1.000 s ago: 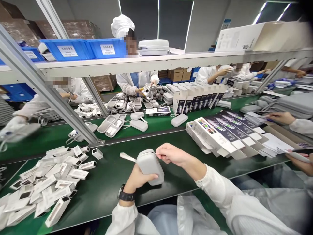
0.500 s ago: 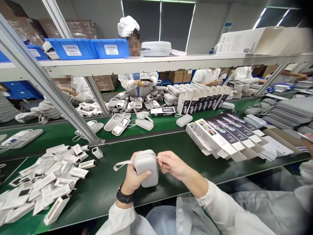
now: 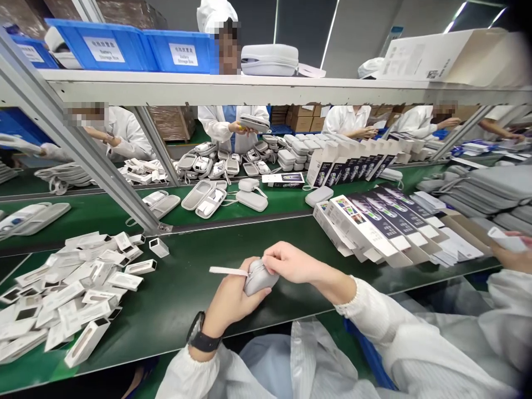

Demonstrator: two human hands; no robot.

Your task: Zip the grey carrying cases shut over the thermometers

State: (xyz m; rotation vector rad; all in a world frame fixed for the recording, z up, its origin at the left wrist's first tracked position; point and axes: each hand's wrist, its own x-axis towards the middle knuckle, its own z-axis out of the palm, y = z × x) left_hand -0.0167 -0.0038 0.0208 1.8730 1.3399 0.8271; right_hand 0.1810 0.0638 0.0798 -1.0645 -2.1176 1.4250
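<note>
My left hand (image 3: pixel 236 296) wraps round a small light-grey zip case (image 3: pixel 258 280), thumb on its near side. The case is held end-on above the green work surface, and its wrist strap (image 3: pixel 228 271) sticks out to the left. At the top of the case my right hand (image 3: pixel 291 262) is closed in a pinch on the zipper, at the far right corner; the fingers cover the pull itself. A heap of small white boxes (image 3: pixel 75 293) lies to the left of my hands. Flattened printed cartons (image 3: pixel 374 221) lie to the right.
Across the green belt (image 3: pixel 174 220) lie open and closed grey cases (image 3: pixel 251 200). A metal post (image 3: pixel 95 158) slants up at left to a white shelf (image 3: pixel 249 88) with blue bins (image 3: pixel 178 51). Co-workers sit opposite; another person's hand (image 3: pixel 513 249) is at far right.
The case has been tipped, now showing its end, and the strap points straight left. My right hand has moved from the case's right side onto its top. The view has tilted down.
</note>
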